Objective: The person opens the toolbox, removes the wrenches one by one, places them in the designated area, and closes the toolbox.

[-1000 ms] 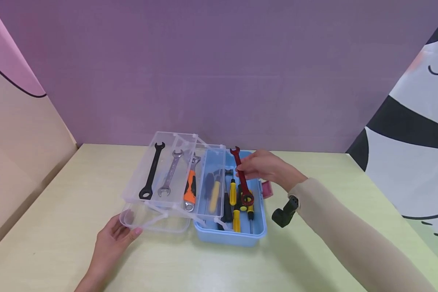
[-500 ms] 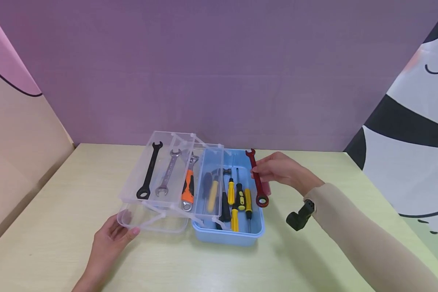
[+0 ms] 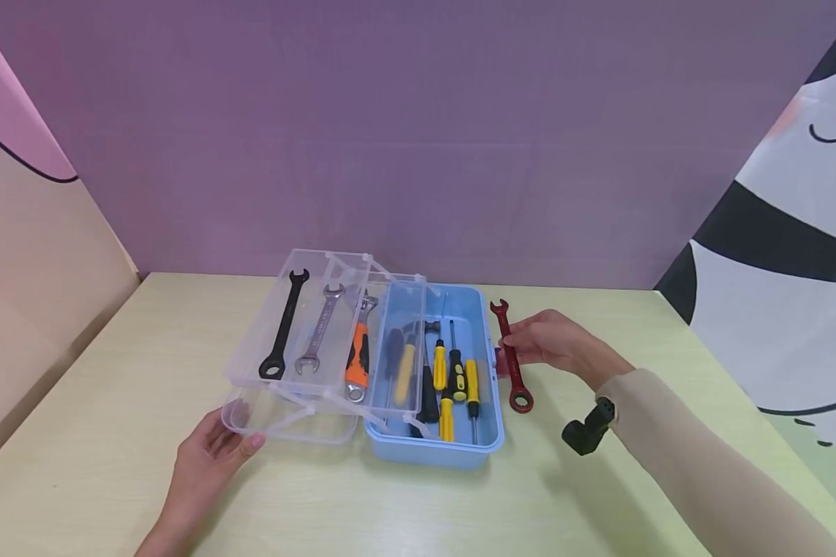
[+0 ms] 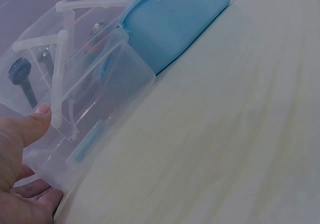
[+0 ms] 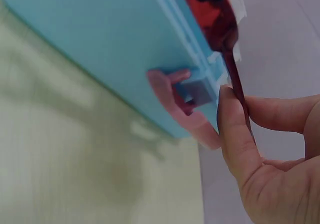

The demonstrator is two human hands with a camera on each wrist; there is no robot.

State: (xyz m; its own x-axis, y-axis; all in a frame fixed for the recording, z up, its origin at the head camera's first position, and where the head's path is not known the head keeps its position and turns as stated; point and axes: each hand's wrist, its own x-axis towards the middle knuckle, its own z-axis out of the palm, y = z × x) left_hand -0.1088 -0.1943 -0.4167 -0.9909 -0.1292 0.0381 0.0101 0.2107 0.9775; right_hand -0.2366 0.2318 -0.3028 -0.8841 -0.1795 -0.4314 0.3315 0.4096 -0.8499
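Observation:
My right hand (image 3: 553, 344) pinches a red combination wrench (image 3: 508, 356) by its shaft, just right of the blue toolbox (image 3: 435, 456). In the right wrist view the thumb and fingers press the wrench (image 5: 235, 74) from both sides, beside the box's pink latch (image 5: 172, 102). My left hand (image 3: 212, 449) grips the near left corner of the toolbox's clear lid (image 3: 320, 429), thumb above and fingers lower down. On the clear fold-out trays lie a black wrench (image 3: 286, 325), a silver wrench (image 3: 320, 329) and an adjustable wrench (image 3: 359, 356) with an orange handle.
Inside the blue box are several yellow-and-black screwdrivers (image 3: 472, 383) and a small hammer (image 3: 428, 394). A yellow-handled tool (image 3: 406, 375) shows through the near tray. The pale table (image 3: 564, 495) ends at a purple backdrop (image 3: 418, 139).
My right hand has carried the red wrench rightward and a little toward me, from over the blue box to beyond its right side. My left hand keeps its grip on the lid.

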